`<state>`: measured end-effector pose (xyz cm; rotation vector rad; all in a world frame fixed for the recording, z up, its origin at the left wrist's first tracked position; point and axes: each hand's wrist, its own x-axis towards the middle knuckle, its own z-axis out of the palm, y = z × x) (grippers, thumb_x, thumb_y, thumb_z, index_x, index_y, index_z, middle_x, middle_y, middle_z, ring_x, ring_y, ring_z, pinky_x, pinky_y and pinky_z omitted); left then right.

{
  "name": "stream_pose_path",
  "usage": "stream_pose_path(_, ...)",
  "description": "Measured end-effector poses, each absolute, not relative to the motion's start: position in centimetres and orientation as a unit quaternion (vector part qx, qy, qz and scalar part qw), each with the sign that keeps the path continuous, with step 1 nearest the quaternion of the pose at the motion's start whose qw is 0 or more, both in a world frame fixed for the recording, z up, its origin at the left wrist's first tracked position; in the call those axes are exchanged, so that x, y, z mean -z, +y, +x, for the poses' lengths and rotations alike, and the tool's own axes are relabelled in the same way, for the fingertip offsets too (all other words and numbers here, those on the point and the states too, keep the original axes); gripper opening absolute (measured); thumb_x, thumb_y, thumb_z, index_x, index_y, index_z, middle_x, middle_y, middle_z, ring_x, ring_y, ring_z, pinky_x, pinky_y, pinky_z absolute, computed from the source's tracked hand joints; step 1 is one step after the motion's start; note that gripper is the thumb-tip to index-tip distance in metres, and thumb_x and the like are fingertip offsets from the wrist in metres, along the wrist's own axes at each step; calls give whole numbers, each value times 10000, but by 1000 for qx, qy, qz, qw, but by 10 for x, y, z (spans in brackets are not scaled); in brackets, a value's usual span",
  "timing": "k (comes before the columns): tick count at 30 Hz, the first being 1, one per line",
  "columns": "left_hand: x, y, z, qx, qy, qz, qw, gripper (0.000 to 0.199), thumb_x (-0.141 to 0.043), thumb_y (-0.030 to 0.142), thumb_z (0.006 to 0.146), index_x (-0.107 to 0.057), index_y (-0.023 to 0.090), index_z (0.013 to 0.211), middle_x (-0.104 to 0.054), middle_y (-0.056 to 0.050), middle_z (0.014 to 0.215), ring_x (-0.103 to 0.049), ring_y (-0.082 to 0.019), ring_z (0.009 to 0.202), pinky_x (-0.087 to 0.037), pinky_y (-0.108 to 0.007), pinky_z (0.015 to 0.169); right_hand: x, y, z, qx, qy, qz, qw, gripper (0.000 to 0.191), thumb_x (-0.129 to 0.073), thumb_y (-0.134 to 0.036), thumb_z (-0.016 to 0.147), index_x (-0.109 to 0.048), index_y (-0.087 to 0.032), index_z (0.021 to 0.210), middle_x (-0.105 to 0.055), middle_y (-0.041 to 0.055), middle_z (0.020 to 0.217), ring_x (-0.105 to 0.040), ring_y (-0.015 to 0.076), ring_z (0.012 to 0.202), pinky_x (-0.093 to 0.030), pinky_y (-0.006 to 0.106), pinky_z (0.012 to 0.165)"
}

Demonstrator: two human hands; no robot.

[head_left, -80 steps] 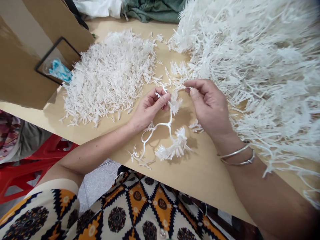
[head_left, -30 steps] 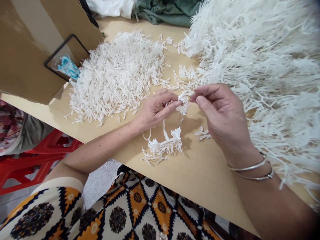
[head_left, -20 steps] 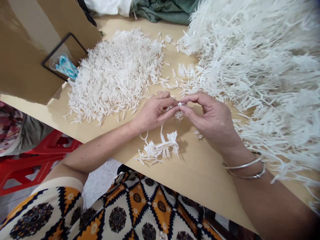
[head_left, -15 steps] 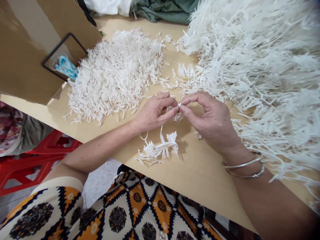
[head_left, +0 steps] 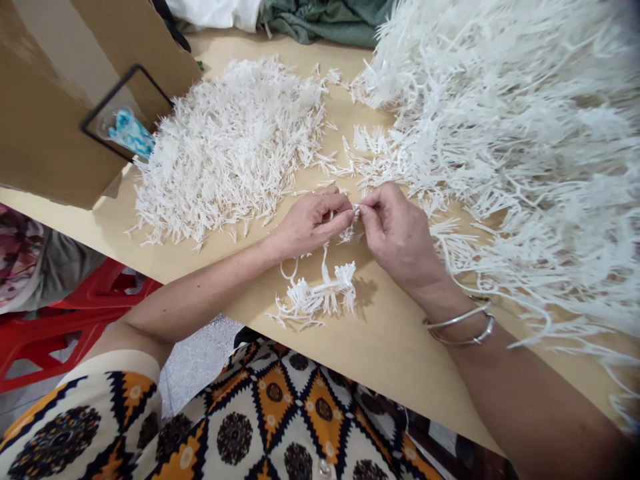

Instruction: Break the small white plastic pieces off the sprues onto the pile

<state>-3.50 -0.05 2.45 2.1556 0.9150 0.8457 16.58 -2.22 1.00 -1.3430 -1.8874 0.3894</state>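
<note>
My left hand (head_left: 313, 223) is closed in a pinch on a small white branched sprig (head_left: 357, 211), perhaps plastic, whose tip shows between my hands. From the other side, the thumb and forefinger of my right hand (head_left: 400, 233) pinch at the same sprig; its far part is hidden by the fingers. More white strands hang just below my left fingers. Nearer my body, a small bundle of white sprigs (head_left: 320, 297) lies on the table (head_left: 400, 360), with a looped strand rising from it toward my left hand.
A heap of short white sprigs (head_left: 235, 147) spreads at the left back. On the right rises a taller pile of long white strands (head_left: 500, 133). A cardboard box (head_left: 60, 133) stands far left, beside a cup with blue-white contents (head_left: 131, 133). A red stool (head_left: 60, 333) is below the table edge.
My right hand has shifted slightly left, and its fingers have curled in more at the sprig. My left hand has hardly moved.
</note>
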Motion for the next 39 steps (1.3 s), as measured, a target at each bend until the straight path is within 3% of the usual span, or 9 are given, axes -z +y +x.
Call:
stream_pose_path(5, -23, -8, -30, -328, 293, 814, 379, 337, -576, 423, 1059, -659, 186, 835, -577, 12, 763, -533, -118, 747, -452, -283, 782, 1, -9, 177, -164, -672, -568, 446, 73, -596, -215, 922, -564, -267, 883, -640, 12, 767, -605, 212, 685, -536, 422, 729)
stream_pose_path(8, -21, -10, -27, -368, 301, 786, 395, 356, -558, 456, 1076, -637, 182, 864, -593, 5, 802, -536, -112, 764, -455, -276, 796, -1, -12, 179, -226, -670, -517, 482, 114, -622, -224, 942, -677, -255, 1037, -759, 56, 990, -730, 238, 906, -601, 462, 898)
stream_pose_path(10, -21, -9, -27, -376, 306, 779, 397, 362, -539, 457, 1086, -605, 184, 858, -594, 3, 812, -537, -112, 776, -455, -275, 805, -8, -18, 177, -246, -676, -485, 498, 207, -632, -259, 974, -713, -254, 1165, -771, 88, 1195, -737, 257, 1118, -580, 493, 1045)
stream_pose_path(12, -21, -9, -27, -372, 310, 783, 391, 377, -515, 458, 1096, -572, 188, 839, -577, 5, 794, -533, -116, 777, -452, -278, 801, -17, -23, 175, -267, -683, -472, 488, 233, -616, -325, 1019, -744, -245, 1196, -768, 98, 1248, -725, 259, 1183, -559, 500, 1095)
stream_pose_path(16, -19, -7, -28, -374, 320, 789, 369, 385, -494, 468, 1101, -551, 194, 837, -570, 4, 787, -533, -118, 762, -445, -276, 761, -27, -26, 176, -333, -702, -462, 428, 182, -707, -367, 980, -800, -257, 1090, -813, 53, 1095, -762, 233, 1009, -610, 446, 971)
stream_pose_path(23, -17, -7, -27, -376, 345, 796, 327, 354, -543, 424, 1081, -578, 188, 819, -583, 15, 752, -523, -109, 725, -428, -264, 728, -27, -25, 181, -321, -700, -477, 423, 34, -753, -273, 903, -765, -249, 924, -780, 11, 873, -726, 206, 823, -594, 391, 827)
stream_pose_path(34, -20, -3, -30, -334, 380, 802, 316, 312, -565, 368, 1050, -554, 193, 793, -559, 24, 746, -500, -110, 723, -408, -262, 716, -7, -28, 159, -31, -798, -468, 379, 104, -481, -202, 1010, -505, -262, 929, -646, 68, 908, -612, 259, 896, -528, 440, 868)
stream_pose_path(39, -22, -2, -32, -331, 394, 784, 347, 313, -582, 388, 1035, -575, 188, 793, -534, 33, 724, -467, -101, 693, -373, -256, 666, -6, -28, 152, -44, -781, -489, 387, 125, -444, -215, 1020, -473, -272, 913, -624, 67, 904, -593, 267, 889, -515, 461, 872)
